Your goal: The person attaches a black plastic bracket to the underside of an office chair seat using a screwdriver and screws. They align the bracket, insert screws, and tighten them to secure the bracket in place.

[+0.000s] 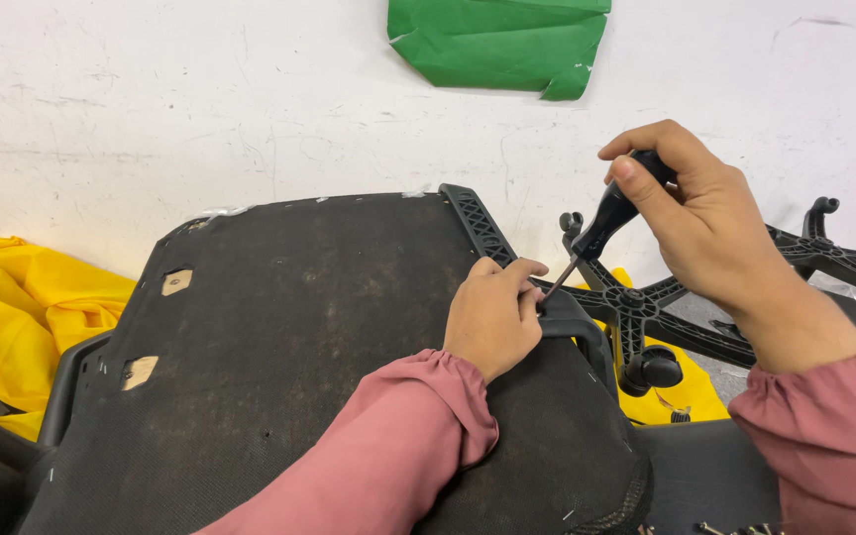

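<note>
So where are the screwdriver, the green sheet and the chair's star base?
screwdriver (606, 213), head view, black handle.
green sheet (497, 40), head view, its middle.
star base (632, 297), head view, central hub.

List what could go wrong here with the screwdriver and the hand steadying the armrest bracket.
1. The left hand pinches right at the tip of the screwdriver, so a slip could jab the fingertips.
2. The right hand holds the screwdriver tilted, so the tip may cam out of the screw.
3. The seat lies upside down, apparently unclamped, and the armrest bracket may shift under pressure.
</note>
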